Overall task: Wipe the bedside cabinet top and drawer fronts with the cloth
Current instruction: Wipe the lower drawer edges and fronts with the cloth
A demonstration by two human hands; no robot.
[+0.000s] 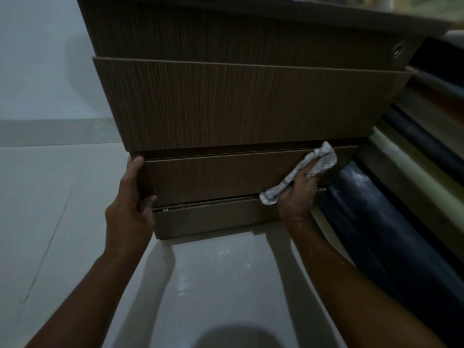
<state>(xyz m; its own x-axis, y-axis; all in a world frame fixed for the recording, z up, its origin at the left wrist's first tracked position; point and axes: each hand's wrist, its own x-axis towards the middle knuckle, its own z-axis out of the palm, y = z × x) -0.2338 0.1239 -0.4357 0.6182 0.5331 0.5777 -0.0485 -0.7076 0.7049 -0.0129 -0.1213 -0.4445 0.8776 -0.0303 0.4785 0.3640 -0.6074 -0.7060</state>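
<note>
Seen from the head camera, the brown wood-grain bedside cabinet fills the upper half of the view, with its stacked drawer fronts seen from above and in front. The left hand grips the left end of the narrow lower drawer front, thumb up at the top corner and fingers curled round the edge lower down. The right hand holds a crumpled grey-and-white checked cloth with its fingers wrapped round it. It presses the bunched part against the right end of that same drawer front, and a loose tail of cloth sticks out to the left of the hand. A thin dark gap runs along the drawer front's lower edge (above the panel beneath it). A small round metal fitting sits near the right end of the top drawer front. The cabinet stands on a pale glossy tiled floor. Just beside it on the right run long dark and pale bands, too dim to identify.
</note>
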